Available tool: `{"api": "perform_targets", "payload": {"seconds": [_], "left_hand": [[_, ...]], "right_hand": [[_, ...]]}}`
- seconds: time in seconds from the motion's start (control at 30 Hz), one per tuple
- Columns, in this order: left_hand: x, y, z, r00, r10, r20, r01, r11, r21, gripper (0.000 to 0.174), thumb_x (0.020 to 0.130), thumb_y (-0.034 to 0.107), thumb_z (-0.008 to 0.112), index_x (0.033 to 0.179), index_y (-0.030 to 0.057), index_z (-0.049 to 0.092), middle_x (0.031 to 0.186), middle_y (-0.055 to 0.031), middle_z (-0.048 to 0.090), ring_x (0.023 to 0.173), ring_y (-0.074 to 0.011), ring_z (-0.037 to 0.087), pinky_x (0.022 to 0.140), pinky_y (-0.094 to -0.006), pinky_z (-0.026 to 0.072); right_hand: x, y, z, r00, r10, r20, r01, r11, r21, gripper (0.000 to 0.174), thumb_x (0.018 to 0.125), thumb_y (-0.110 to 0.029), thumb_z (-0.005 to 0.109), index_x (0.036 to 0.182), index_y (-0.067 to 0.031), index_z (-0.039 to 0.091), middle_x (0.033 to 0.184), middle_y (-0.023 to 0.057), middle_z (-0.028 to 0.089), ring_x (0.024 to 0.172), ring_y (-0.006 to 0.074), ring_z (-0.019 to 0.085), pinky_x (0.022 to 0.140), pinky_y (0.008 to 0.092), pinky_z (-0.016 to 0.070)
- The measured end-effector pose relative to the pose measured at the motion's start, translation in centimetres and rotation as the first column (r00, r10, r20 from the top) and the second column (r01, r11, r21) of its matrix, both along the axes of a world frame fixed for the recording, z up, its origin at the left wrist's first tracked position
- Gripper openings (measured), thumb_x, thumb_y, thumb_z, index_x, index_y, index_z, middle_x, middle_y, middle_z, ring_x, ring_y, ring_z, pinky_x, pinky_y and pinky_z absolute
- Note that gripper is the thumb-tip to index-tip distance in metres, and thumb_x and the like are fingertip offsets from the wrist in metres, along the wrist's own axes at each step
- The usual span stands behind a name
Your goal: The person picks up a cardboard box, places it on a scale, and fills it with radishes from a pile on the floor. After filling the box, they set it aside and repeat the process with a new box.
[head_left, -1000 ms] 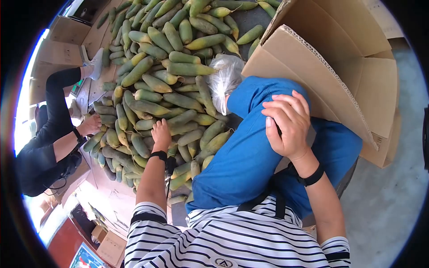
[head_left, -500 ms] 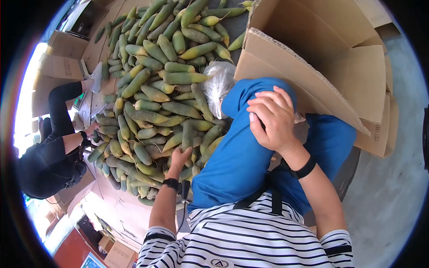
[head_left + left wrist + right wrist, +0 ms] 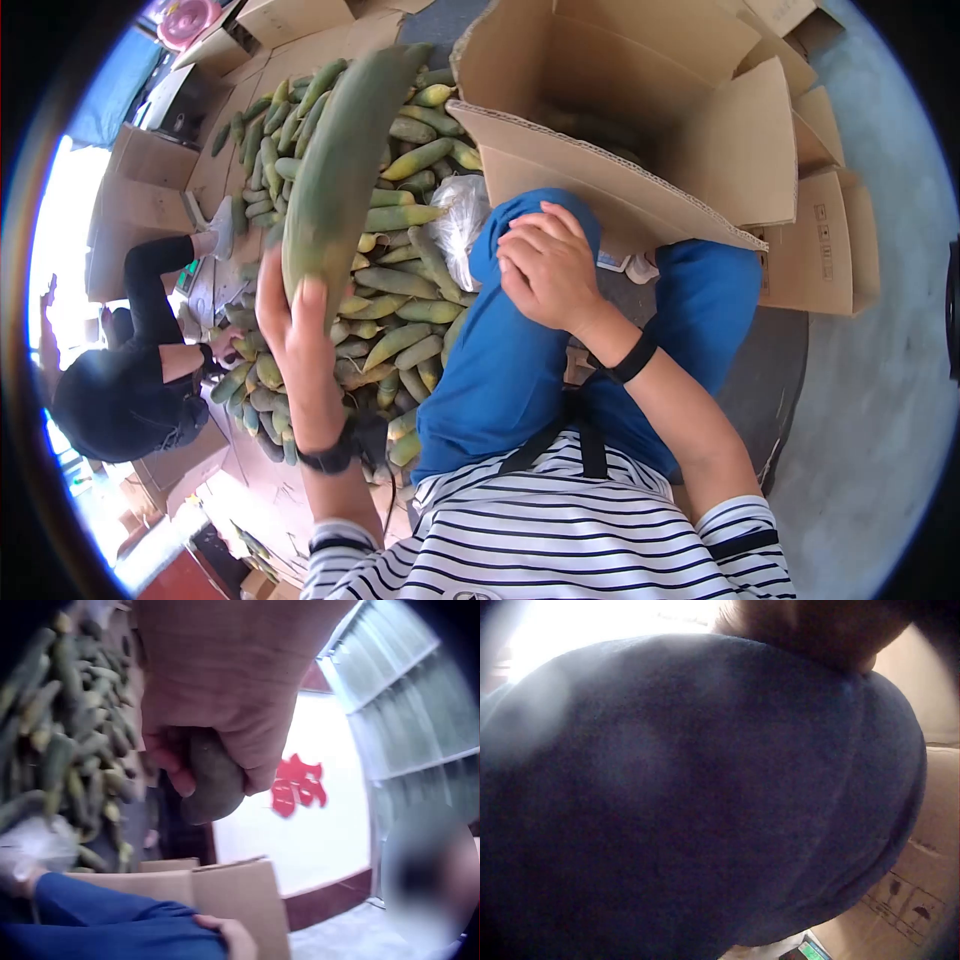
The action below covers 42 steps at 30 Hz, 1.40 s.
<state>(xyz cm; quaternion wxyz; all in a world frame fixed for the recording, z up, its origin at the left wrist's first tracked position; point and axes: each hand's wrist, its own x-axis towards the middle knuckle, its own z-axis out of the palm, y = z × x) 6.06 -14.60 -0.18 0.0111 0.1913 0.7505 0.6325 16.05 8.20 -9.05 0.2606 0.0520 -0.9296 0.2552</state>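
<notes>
Raised toward the camera, my left hand [image 3: 300,350] grips a long green radish [image 3: 340,170] by its lower end, thumb on the near side. In the left wrist view the hand [image 3: 217,697] is curled round the radish [image 3: 214,780], which is seen nearly end-on. My right hand [image 3: 550,270] rests on the blue-trousered knee [image 3: 530,220] with its fingers relaxed. The right wrist view shows mostly dark blue cloth [image 3: 690,787], with part of the hand [image 3: 810,626] at the top.
A large pile of radishes [image 3: 400,290] spreads on the left. An open cardboard box [image 3: 600,180] stands beyond the knees, its inside shadowed, with a clear plastic bag [image 3: 463,225] left of it. Another person [image 3: 130,400] in black reaches into the pile from the left.
My left hand has taken hold of a radish in the pile and lifted it up toward the camera. The right hand stays on the knee. The view has shifted, showing more of the box's inside.
</notes>
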Motion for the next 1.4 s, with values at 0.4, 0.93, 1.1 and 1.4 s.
{"api": "perform_targets", "payload": {"seconds": [0.4, 0.93, 1.1, 1.4], "left_hand": [[-5.0, 2.0, -11.6, 0.998, 0.066, 0.016, -0.06, 0.968, -0.244, 0.027, 0.085, 0.018, 0.067, 0.1, -0.0022, 0.059, 0.074, -0.008, 0.062, 0.065, -0.0115, 0.056, 0.061, -0.0278, 0.0468], [13.8, -16.0, -35.3, 0.832, 0.039, 0.554, 0.468, 0.486, -0.738, 0.034, 0.073, 0.026, 0.07, 0.093, 0.0011, 0.059, 0.096, -0.0208, 0.063, 0.089, -0.0387, 0.061, 0.077, -0.0465, 0.0495], [11.2, -10.0, -34.8, 0.875, -0.278, 0.397, 0.484, 0.468, -0.739, 0.044, 0.074, 0.021, 0.07, 0.112, 0.0072, 0.053, 0.114, -0.0142, 0.056, 0.106, -0.0341, 0.053, 0.086, -0.0419, 0.0457], [8.2, 0.8, -38.0, 0.716, -0.536, 0.448, 0.617, 0.185, -0.765, 0.05, 0.072, 0.013, 0.066, 0.12, 0.0078, 0.053, 0.112, -0.011, 0.06, 0.104, -0.0287, 0.057, 0.084, -0.0394, 0.0488]], "right_hand": [[0.8, 0.8, -0.3, 0.998, -0.044, 0.036, 0.043, 0.998, 0.043, 0.008, 0.077, -0.014, 0.057, 0.078, -0.0081, 0.062, 0.089, 0.0037, 0.065, 0.097, 0.0237, 0.059, 0.098, 0.0437, 0.036], [-0.3, -0.1, 0.4, 0.985, -0.023, 0.171, -0.004, 0.988, 0.153, 0.012, 0.079, -0.013, 0.054, 0.082, -0.0082, 0.065, 0.094, 0.0046, 0.067, 0.099, 0.0256, 0.06, 0.102, 0.0439, 0.0326], [-0.6, -0.7, 0.8, 0.977, -0.021, 0.211, -0.017, 0.983, 0.181, 0.012, 0.079, -0.014, 0.054, 0.082, -0.008, 0.065, 0.094, 0.0048, 0.067, 0.1, 0.0256, 0.059, 0.103, 0.0433, 0.031], [-1.0, -0.6, 0.9, 0.969, -0.04, 0.245, -0.003, 0.985, 0.173, 0.012, 0.079, -0.015, 0.055, 0.082, -0.0085, 0.065, 0.093, 0.0039, 0.067, 0.099, 0.0245, 0.059, 0.103, 0.0426, 0.0309]]}}
